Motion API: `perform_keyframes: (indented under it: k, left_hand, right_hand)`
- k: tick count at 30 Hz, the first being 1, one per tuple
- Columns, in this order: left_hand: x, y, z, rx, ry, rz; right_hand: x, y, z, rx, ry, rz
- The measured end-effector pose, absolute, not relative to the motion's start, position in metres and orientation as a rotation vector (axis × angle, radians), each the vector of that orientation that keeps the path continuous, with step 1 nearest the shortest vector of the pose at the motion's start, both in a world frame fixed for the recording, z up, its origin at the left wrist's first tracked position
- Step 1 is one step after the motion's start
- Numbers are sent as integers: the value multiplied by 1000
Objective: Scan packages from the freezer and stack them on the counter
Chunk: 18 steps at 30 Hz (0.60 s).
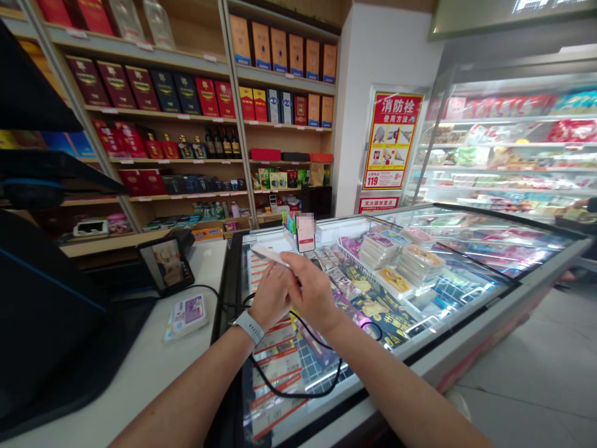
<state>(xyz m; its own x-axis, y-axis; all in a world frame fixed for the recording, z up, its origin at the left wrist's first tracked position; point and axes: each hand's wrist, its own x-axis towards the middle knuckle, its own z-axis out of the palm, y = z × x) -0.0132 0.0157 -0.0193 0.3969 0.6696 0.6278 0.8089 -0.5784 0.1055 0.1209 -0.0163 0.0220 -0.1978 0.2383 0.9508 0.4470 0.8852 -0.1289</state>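
Observation:
Over the freezer's glass top, my two hands meet close together. My right hand (313, 292) is closed, its thumb and fingers pinching a thin white strip (269, 254) seen nearly edge-on. Beside it and touching it, my left hand (273, 295), wearing a pale watch (249, 326) at the wrist, has its fingers curled in; what they grip is hidden. A column of red-and-white price tags (277, 367) lies on the glass beneath. A black cable (298, 394) loops below both hands. Just beyond them a phone (306, 234) stands upright with a lit screen.
The chest freezer (485, 311) holds packaged food and runs off to the right. On the left, a white counter (140, 373) bears stacked packs (186, 316), a small screen (165, 264) and a dark monitor (46, 311). Shelves of boxes and bottles (186, 112) stand behind.

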Motion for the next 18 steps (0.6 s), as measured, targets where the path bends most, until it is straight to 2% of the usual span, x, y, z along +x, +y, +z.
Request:
perform_keyframes:
  k: [9,18]
  left_hand:
    - [-14,13,-13,-2460,-1404,-911]
    - [-18,15,-14,-2430,-1395,-935]
  right_hand:
    - [188,9,8,-741,-1531,-283]
    - [212,20,-12,-881,-1438,-117]
